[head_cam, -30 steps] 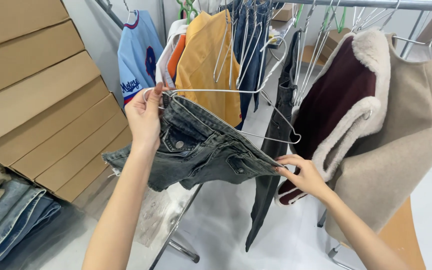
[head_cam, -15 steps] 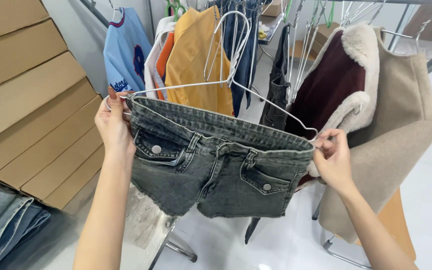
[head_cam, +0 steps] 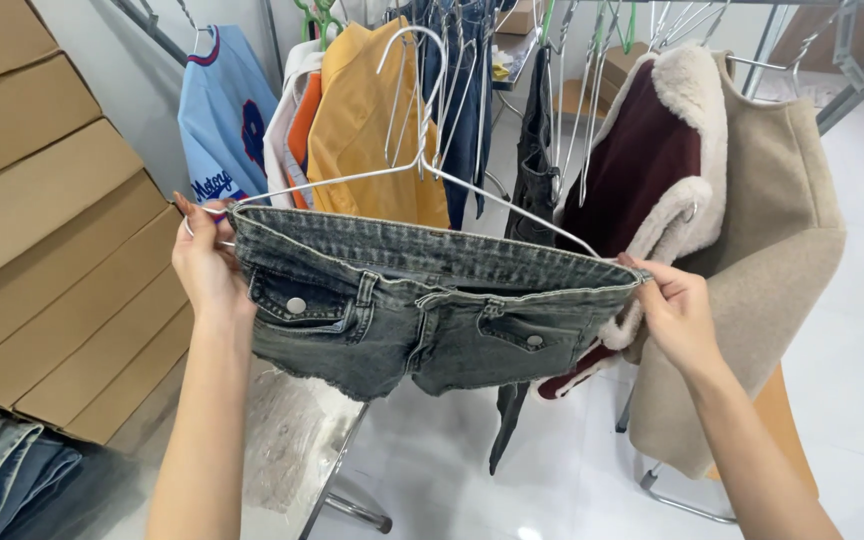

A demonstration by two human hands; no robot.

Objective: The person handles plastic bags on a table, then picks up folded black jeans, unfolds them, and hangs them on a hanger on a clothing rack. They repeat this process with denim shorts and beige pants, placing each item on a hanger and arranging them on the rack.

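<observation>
Left hand [head_cam: 207,265] fingers pinching one end of the grey washed denim shorts [head_cam: 422,305] at the waistband, together with the tip of the thin white wire hanger [head_cam: 422,165]; right hand [head_cam: 677,315] fingers pinching the other waistband end; shorts stretched flat between both sets of fingers, hanger hook rising above them; behind the fingers, a mustard yellow shirt [head_cam: 367,130] and light blue jersey [head_cam: 222,120] hang on the rail; just beyond the right fingers, a beige coat with maroon lining and cream fleece trim [head_cam: 762,230]; stacked brown cardboard boxes [head_cam: 42,220] outside the left fingers.
</observation>
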